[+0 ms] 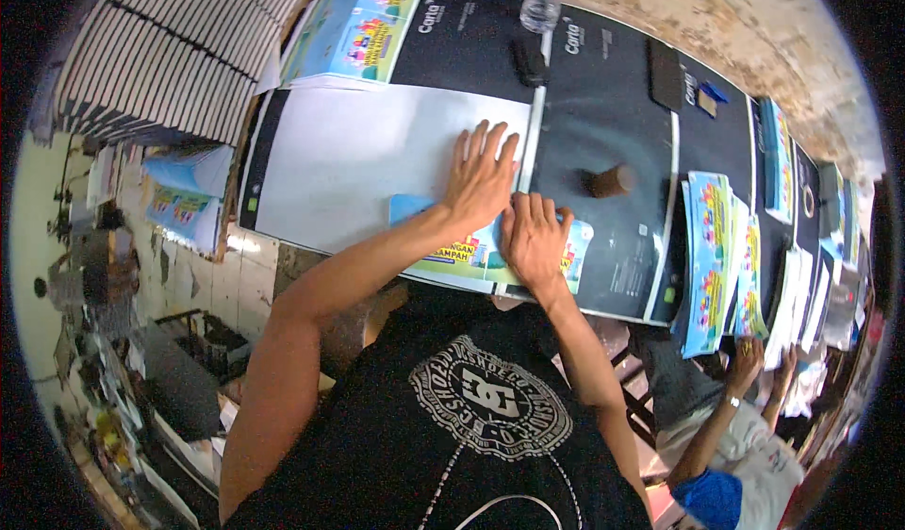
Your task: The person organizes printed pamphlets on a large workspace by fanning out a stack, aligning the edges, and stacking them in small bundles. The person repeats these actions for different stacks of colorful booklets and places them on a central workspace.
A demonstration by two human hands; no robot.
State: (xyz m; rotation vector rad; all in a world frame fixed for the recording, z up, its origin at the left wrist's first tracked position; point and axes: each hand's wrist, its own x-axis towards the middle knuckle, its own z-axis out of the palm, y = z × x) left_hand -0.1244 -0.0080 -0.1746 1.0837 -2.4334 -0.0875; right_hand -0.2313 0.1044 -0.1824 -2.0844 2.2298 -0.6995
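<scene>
A large white sheet of paper (349, 153) lies flat on the dark table in front of me. My left hand (479, 181) rests on its right part with the fingers stretched out and spread. Along the near table edge, partly beneath my forearm, lies a blue, green and yellow printed sheet (443, 271). My right hand (535, 238) is on this sheet's right part, fingers bent and closed over its upper edge. The fingertips are mostly hidden. Both hands are close together, the right one nearer to me.
Printed sheets (377, 30) are stacked at the back left. A brown cylinder (611, 181), a black phone-like slab (665, 75) and a clear bottle (545, 2) stand or lie on the table. On the right, a co-worker's hand (745, 365) touches printed stacks (707, 256).
</scene>
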